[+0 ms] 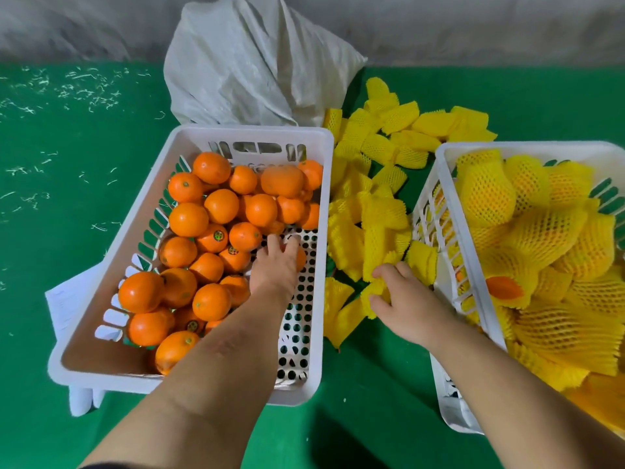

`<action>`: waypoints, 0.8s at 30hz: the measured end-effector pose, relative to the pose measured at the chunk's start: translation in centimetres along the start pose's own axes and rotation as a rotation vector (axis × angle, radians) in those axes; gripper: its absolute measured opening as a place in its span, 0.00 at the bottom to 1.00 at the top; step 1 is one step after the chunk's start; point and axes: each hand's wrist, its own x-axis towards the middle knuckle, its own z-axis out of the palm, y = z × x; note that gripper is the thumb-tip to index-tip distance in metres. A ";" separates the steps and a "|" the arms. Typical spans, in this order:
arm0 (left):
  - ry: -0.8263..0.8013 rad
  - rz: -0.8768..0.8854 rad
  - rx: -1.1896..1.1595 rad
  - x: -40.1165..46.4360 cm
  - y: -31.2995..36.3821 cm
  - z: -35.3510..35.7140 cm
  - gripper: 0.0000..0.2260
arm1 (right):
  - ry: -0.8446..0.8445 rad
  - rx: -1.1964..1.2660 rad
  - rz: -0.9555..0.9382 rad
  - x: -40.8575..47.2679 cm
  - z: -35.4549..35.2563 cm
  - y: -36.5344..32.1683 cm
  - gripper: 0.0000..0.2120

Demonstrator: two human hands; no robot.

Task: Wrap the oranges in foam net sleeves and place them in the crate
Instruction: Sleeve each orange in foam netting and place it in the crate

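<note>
L hand [275, 265] curls over an orange [300, 259] in the left crate [189, 137], gripping it to lift out; R hand [404, 301] pinches a foam sleeve [373, 289] from the pile [372, 204] between crates, so both parts are ready together. Wrapped fruit [541, 238] fills the right crate [439, 204] on the green bench [67, 164], close by the R hand for a short drop-in.

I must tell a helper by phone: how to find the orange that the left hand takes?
Look in the left white crate of bare oranges. Near its right wall, the left hand covers one orange, alone on the perforated floor.
</note>
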 end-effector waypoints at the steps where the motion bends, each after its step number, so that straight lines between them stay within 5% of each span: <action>1: -0.006 -0.048 -0.054 0.0 -0.3 0.2 0.39 | 0.014 0.024 -0.005 -0.1 -0.1 -0.1 0.19; 6: -0.180 -0.116 -0.470 -0.1 -1.1 -2.0 0.26 | 0.139 0.166 -0.075 -0.8 -0.5 -0.7 0.18; 10: 0.109 -0.157 -0.948 -1.2 -0.8 -7.5 0.31 | 0.310 0.275 -0.105 -2.1 -1.8 -1.0 0.19; 13: 0.234 0.042 -1.284 -4.7 1.5 -12.0 0.30 | 0.489 0.510 -0.147 -3.9 -3.6 -0.9 0.16; 15: 0.087 0.253 -1.427 -7.9 3.6 -13.3 0.27 | 0.591 0.498 -0.168 -5.2 -4.7 -0.4 0.17; 18: -0.206 0.498 -1.429 -12.0 5.9 -12.2 0.29 | 0.585 0.193 -0.116 -7.2 -5.3 0.3 0.33; 24: -0.429 0.685 -1.116 -12.9 6.3 -11.5 0.28 | 0.522 0.017 -0.112 -7.9 -4.4 0.6 0.24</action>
